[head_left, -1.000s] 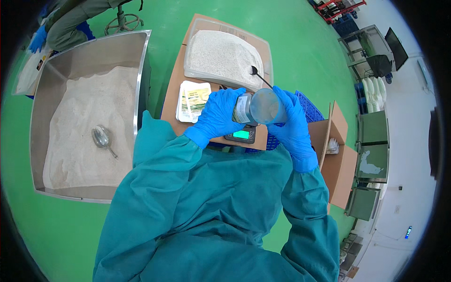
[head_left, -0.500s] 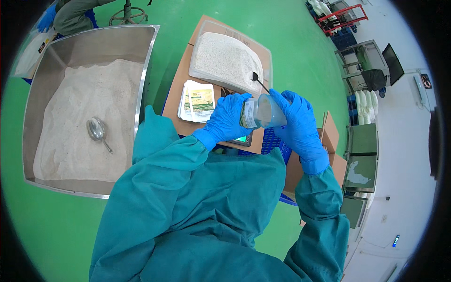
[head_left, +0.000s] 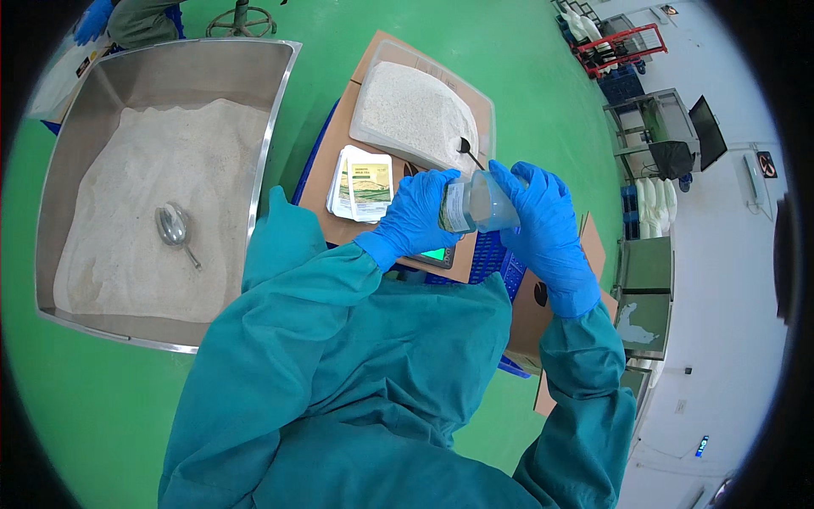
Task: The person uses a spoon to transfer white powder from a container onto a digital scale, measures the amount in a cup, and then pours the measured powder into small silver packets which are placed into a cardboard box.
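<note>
My gloved left hand is wrapped round a labelled container, tipped on its side over the cardboard. Against its open end sits a translucent, cup-like funnel, gripped by my gloved right hand. What is inside the two is hard to make out. Just beyond my hands, a black spoon leans in white granules in a clear plastic bin. A stack of printed pouches or cards lies left of my left hand. A scale with a lit green display is partly hidden beneath my left hand.
On the left stands a steel tub of pale powder with a metal scoop lying in it. A cardboard box is below my right forearm, beside a blue crate. Another person's gloved hand shows at upper left.
Both hands keep their hold on the container and the funnel, which stay pressed together. The view has shifted slightly; the hands have barely moved.
</note>
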{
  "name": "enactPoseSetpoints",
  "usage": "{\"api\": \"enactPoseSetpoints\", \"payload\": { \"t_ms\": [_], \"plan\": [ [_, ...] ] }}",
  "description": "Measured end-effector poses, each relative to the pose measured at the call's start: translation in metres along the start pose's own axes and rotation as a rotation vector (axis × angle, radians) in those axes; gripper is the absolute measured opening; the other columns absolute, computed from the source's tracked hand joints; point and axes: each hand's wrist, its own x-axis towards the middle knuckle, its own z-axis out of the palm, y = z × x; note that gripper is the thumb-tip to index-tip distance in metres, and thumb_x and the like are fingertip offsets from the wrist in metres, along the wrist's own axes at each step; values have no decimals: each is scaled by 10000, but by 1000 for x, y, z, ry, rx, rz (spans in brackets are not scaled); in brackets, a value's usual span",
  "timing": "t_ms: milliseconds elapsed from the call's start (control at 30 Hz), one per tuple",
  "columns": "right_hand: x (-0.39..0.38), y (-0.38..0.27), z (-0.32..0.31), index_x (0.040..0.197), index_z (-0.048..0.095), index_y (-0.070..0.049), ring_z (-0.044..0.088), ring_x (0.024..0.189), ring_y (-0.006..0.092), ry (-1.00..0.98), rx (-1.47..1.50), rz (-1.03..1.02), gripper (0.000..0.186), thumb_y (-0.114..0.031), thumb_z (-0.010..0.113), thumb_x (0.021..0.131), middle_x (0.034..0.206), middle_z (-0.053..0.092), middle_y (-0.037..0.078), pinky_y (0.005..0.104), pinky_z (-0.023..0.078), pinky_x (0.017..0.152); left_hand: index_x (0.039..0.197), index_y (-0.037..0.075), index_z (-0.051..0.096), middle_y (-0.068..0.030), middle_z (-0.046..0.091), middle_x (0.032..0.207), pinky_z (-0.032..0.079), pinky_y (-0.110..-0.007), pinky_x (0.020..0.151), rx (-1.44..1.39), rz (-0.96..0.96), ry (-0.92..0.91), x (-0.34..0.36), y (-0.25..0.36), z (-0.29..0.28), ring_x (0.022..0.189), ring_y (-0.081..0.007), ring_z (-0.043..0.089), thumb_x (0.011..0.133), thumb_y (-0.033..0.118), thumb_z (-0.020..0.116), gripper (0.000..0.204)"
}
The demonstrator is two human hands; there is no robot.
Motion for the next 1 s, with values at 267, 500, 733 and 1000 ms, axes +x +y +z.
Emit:
{"api": "enactPoseSetpoints", "payload": {
  "t_ms": [267, 500, 733, 1000],
  "plan": [
    [6, -8, -11, 1366, 453, -219, 513, 1087, 287, -2, -85, -38, 781, -95, 727, 645, 1172, 516, 120, 428, 408, 951, 1282, 79, 380, -140, 496, 1111, 357, -435, 930, 14, 16, 17, 0, -1, 0, 1040, -323, 495, 581, 388, 835, 891],
    [11, -12, -15, 1357, 465, -214, 512, 1084, 292, 2, -127, -90, 750, -48, 683, 659, 1167, 515, 129, 438, 396, 967, 1289, 74, 377, -142, 493, 1128, 357, -434, 936, 6, -1, 15, 1, -2, 1, 1046, -324, 492, 586, 399, 832, 898],
    [9, -12, -29, 1370, 453, -222, 502, 1106, 291, 5, -31, -72, 775, -83, 711, 652, 1190, 511, 126, 435, 385, 976, 1260, 111, 400, -127, 498, 1101, 358, -450, 938, -166, -29, 48, 1, 5, -1, 1058, -336, 488, 606, 287, 792, 782],
    [6, -15, -35, 1377, 443, -227, 500, 1109, 290, -18, -88, -81, 803, -90, 724, 638, 1188, 509, 122, 434, 382, 975, 1241, 107, 401, -132, 487, 1104, 354, -447, 956, -158, 19, 115, -1, 5, 2, 1055, -328, 480, 590, 281, 794, 780]
  ]
}}
